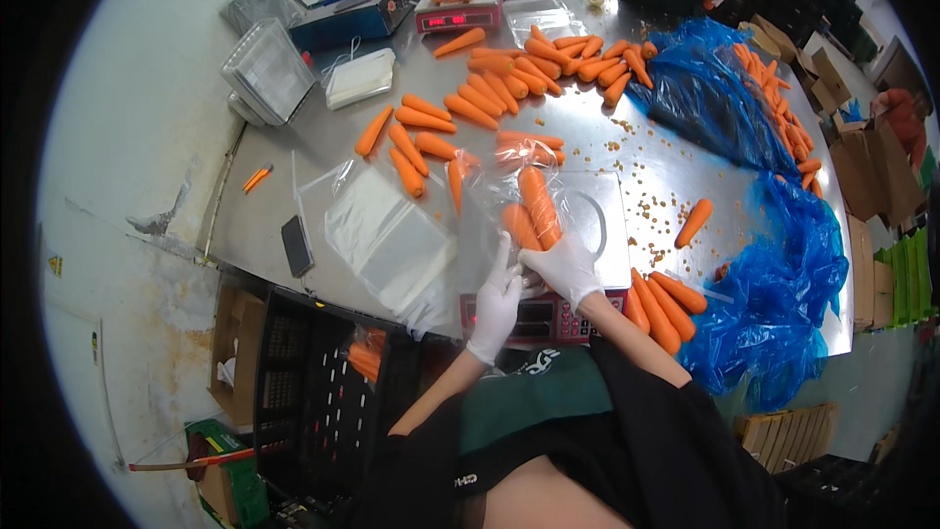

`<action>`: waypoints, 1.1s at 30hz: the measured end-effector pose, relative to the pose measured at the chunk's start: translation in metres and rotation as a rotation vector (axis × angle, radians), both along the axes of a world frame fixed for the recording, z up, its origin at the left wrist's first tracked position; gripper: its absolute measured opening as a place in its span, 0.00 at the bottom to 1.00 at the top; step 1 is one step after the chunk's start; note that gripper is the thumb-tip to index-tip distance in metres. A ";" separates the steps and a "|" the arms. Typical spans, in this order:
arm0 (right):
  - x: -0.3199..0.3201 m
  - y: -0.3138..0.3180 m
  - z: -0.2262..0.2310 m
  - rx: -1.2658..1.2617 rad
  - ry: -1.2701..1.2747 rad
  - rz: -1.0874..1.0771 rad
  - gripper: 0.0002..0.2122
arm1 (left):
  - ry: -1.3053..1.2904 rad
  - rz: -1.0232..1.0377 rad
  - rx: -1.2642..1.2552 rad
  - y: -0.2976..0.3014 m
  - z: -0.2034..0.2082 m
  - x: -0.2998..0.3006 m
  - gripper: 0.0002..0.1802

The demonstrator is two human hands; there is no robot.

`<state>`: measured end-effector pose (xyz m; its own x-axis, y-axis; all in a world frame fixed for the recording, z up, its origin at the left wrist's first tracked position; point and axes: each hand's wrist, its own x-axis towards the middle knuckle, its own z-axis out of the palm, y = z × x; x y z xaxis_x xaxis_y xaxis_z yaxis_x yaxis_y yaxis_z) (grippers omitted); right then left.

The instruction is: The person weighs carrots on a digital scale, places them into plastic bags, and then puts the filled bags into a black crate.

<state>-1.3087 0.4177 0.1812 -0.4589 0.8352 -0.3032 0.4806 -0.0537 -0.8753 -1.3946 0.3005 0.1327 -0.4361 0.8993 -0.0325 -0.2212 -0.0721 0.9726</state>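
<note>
Both my hands wear white gloves and are at a clear plastic bag (477, 198) with carrots (539, 204) inside, over the plate of a red digital scale (613, 245). My left hand (497, 306) grips the near left edge of the bag, its fingers pointing up. From the right, my right hand (564, 270) closes on the bag at the near ends of the carrots; part of its grip is hidden. A stack of flat clear bags (392, 235) lies left of the scale. Loose carrots (666, 309) rest against the scale's right side.
A curved row of carrots (504, 88) lies beyond the scale. Blue plastic sheeting (774, 274) covers the table's right side. A phone (296, 245) and an orange cutter (258, 177) lie left. Black crates (294, 362) stand below the near left edge. Two people work across the table.
</note>
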 end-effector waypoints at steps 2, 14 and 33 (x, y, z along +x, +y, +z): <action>0.008 0.000 -0.020 0.470 -0.048 0.081 0.23 | -0.077 -0.006 -0.077 -0.005 0.003 -0.009 0.38; 0.049 0.050 -0.022 -0.278 0.129 0.244 0.11 | 0.047 0.029 -0.207 -0.011 -0.002 -0.053 0.38; 0.067 0.020 -0.011 -0.454 0.325 0.100 0.12 | -0.171 -0.055 -0.155 -0.042 0.032 -0.101 0.04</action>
